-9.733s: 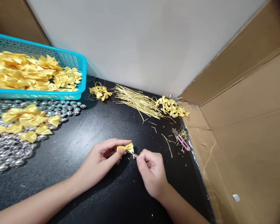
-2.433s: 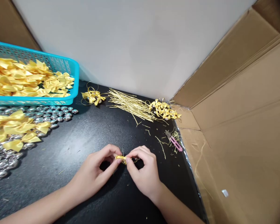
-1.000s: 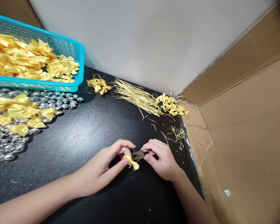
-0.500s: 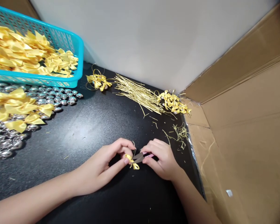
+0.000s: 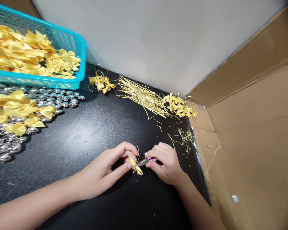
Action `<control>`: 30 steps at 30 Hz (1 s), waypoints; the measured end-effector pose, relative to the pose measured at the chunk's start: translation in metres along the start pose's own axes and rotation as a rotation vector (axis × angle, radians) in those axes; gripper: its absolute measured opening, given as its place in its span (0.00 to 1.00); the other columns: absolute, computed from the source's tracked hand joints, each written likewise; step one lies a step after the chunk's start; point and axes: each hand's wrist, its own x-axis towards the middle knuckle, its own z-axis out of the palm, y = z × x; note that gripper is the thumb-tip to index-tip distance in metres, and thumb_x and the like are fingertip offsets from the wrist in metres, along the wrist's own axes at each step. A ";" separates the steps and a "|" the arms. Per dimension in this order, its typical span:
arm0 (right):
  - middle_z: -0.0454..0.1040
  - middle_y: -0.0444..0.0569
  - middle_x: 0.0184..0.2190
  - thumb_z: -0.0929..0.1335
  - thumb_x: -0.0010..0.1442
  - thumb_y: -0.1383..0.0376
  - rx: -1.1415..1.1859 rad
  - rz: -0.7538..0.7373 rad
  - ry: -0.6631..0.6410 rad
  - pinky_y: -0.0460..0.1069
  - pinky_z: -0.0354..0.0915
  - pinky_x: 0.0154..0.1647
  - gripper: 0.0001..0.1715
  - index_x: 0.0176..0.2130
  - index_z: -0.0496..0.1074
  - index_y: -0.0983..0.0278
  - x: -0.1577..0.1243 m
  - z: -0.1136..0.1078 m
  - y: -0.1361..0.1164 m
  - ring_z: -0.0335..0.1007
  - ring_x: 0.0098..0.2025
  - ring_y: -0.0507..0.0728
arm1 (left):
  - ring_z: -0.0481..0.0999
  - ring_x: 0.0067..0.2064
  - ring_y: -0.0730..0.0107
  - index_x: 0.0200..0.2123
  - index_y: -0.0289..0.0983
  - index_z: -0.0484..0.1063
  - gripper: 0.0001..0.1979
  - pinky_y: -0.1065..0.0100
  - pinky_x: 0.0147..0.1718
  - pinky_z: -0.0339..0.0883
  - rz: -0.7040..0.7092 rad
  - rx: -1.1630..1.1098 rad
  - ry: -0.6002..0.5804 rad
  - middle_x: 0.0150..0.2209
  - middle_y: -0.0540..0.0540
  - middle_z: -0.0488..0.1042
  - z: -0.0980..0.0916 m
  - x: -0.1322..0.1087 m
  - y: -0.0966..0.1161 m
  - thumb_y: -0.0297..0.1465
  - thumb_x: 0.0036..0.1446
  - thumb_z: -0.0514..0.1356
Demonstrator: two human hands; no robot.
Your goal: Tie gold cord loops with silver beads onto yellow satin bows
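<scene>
My left hand (image 5: 108,167) pinches a small yellow ribbon bow (image 5: 136,167) between thumb and fingers, just above the black table (image 5: 91,134). Thin gold wire ends stick up from the bow. My right hand (image 5: 164,163) grips pink-handled snips (image 5: 146,160), their blades closed at the wire beside the bow. Both hands meet near the table's front right.
A blue basket (image 5: 69,83) of yellow bows stands at the back left. Silver beads (image 5: 60,101) and loose bows (image 5: 19,110) lie left. A gold wire bundle (image 5: 141,97), finished bows (image 5: 179,107) and wire scraps (image 5: 186,137) lie at the back right. A cardboard box (image 5: 249,127) stands right.
Since 2.4 s ago my right hand has picked up the pink snips from the table's right edge. Over the last second the blades closed on the wire by the bow.
</scene>
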 end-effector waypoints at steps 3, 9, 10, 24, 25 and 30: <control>0.72 0.45 0.25 0.62 0.69 0.53 0.060 0.129 0.108 0.50 0.59 0.29 0.19 0.33 0.72 0.62 -0.003 -0.006 0.007 0.64 0.26 0.54 | 0.75 0.38 0.69 0.47 0.41 0.63 0.07 0.69 0.39 0.68 -0.015 0.007 0.016 0.36 0.49 0.73 0.000 0.000 0.001 0.28 0.67 0.52; 0.76 0.53 0.39 0.64 0.64 0.55 -0.077 0.598 0.452 0.53 0.69 0.39 0.15 0.44 0.70 0.63 -0.015 -0.025 0.055 0.75 0.39 0.59 | 0.73 0.34 0.70 0.43 0.40 0.66 0.04 0.70 0.34 0.68 -0.072 -0.049 0.123 0.32 0.50 0.72 -0.003 0.000 -0.002 0.29 0.64 0.56; 0.76 0.54 0.40 0.65 0.64 0.55 -0.125 0.629 0.451 0.54 0.70 0.41 0.16 0.45 0.69 0.63 -0.017 -0.027 0.063 0.75 0.41 0.60 | 0.72 0.33 0.71 0.41 0.40 0.67 0.03 0.71 0.33 0.67 -0.090 -0.095 0.170 0.31 0.51 0.71 -0.005 0.000 -0.003 0.30 0.63 0.57; 0.70 0.54 0.38 0.66 0.64 0.62 -0.410 0.623 0.419 0.55 0.64 0.44 0.09 0.37 0.74 0.65 -0.017 -0.019 0.086 0.66 0.41 0.61 | 0.72 0.29 0.73 0.34 0.39 0.68 0.06 0.72 0.30 0.67 -0.160 -0.463 0.381 0.26 0.54 0.74 -0.022 0.011 0.011 0.30 0.57 0.64; 0.70 0.54 0.37 0.66 0.64 0.62 -0.419 0.634 0.422 0.55 0.63 0.45 0.09 0.36 0.74 0.64 -0.017 -0.018 0.087 0.65 0.41 0.61 | 0.72 0.29 0.73 0.33 0.39 0.68 0.06 0.72 0.30 0.67 -0.148 -0.455 0.390 0.26 0.54 0.74 -0.024 0.011 0.014 0.29 0.56 0.64; 0.73 0.53 0.37 0.67 0.64 0.62 -0.460 0.707 0.444 0.55 0.61 0.45 0.10 0.35 0.76 0.64 -0.013 -0.016 0.085 0.67 0.42 0.62 | 0.72 0.29 0.74 0.32 0.39 0.68 0.08 0.72 0.32 0.67 -0.102 -0.429 0.515 0.25 0.54 0.75 -0.037 0.014 0.028 0.24 0.52 0.66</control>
